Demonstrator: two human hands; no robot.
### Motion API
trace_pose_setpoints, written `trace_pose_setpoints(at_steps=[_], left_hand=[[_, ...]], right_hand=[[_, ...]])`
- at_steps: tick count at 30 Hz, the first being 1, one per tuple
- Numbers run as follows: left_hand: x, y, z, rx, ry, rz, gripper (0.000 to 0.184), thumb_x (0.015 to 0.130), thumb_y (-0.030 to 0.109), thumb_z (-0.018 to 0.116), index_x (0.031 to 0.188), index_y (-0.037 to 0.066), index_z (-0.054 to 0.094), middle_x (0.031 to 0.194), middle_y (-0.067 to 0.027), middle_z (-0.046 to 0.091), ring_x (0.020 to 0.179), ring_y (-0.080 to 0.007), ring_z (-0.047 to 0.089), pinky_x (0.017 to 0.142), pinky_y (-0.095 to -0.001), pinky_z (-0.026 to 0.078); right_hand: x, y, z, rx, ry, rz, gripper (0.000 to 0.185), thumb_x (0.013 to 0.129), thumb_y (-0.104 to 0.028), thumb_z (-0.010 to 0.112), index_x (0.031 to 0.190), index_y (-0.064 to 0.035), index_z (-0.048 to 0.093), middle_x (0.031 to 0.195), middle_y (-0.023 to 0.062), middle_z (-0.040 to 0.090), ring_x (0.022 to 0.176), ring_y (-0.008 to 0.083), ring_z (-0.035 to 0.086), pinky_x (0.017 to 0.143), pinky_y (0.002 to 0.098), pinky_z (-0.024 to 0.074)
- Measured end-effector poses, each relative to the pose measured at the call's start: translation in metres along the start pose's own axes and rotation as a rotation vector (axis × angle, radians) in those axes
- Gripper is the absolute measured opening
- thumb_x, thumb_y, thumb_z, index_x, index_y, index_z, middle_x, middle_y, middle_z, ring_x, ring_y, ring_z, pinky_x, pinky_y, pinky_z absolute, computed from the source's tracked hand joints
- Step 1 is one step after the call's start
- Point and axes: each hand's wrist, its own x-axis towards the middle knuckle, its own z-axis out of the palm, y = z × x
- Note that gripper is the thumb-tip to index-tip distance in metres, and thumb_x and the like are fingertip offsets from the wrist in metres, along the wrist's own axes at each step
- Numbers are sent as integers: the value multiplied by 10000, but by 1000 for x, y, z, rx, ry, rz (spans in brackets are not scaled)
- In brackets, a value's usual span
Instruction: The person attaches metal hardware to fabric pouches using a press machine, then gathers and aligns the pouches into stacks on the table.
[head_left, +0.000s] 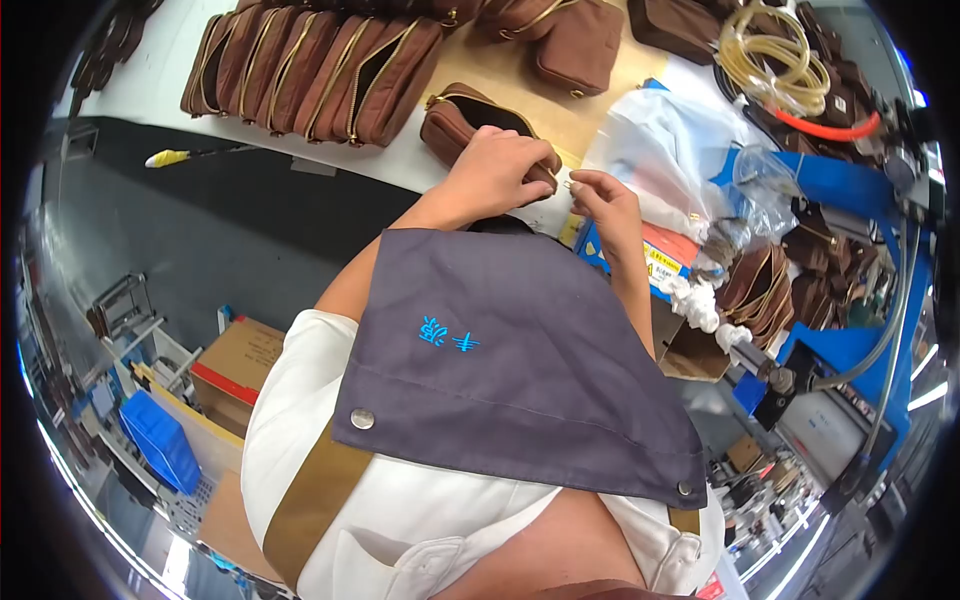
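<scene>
An open brown pouch (pixel 446 128) with a gold zipper lies at the table's near edge. My left hand (pixel 503 172) is wrapped over its near right end, thumb and fingers closed on it. Just to the right, my right hand (pixel 605 200) pinches a small metallic piece (pixel 570 184) between thumb and forefinger, close to the pouch's end. Whether that piece touches the pouch cannot be made out.
A row of brown pouches (pixel 300 75) stands at the back left, and another pouch (pixel 580 50) lies behind. To the right are a clear plastic bag (pixel 655 140), coiled tubing (pixel 770 60) and a blue machine frame (pixel 850 185).
</scene>
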Motion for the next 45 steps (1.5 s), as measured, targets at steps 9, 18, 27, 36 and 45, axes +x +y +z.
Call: trace_pose_setpoints(at_steps=[9, 18, 27, 36, 45], left_hand=[[-17, -1, -10, 233, -5, 161, 474, 769, 118, 728, 1225, 165, 609, 893, -19, 683, 902, -251, 651, 903, -432, 438], [-12, -2, -56, 176, 257, -218, 644, 839, 206, 737, 1419, 140, 463, 949, -199, 688, 860, -380, 669, 775, -430, 526], [-19, 5, -34, 170, -246, -119, 648, 788, 174, 775, 1381, 153, 517, 950, -157, 658, 950, -359, 645, 813, -431, 514], [1, 1, -17, -40, -181, -87, 288, 848, 92, 643, 1131, 98, 693, 894, -72, 753, 798, -273, 722, 710, -362, 559], [-2, 6, -12, 102, -59, 139, 220, 826, 96, 658, 1041, 110, 708, 801, -66, 726, 733, -266, 695, 633, -372, 523]], right_hand=[[-9, 26, 5, 20, 1, 33, 160, 899, -109, 693, 1018, -2, 696, 882, 20, 677, 765, 78, 620, 700, 243, 546], [-18, 32, 3, 107, 58, 7, 161, 905, -114, 691, 1022, -3, 688, 887, 10, 657, 785, 73, 612, 727, 244, 549], [-21, 23, 16, 126, 35, -20, 174, 908, -103, 688, 1045, 4, 698, 900, 27, 685, 778, 81, 623, 724, 241, 545], [-19, 28, 30, -239, 71, -157, 168, 855, -103, 695, 983, 1, 727, 832, 44, 728, 743, 80, 654, 706, 243, 529], [-16, 19, 37, 48, 51, -157, 111, 854, -33, 687, 952, 13, 660, 785, 36, 668, 695, 81, 618, 646, 240, 536]])
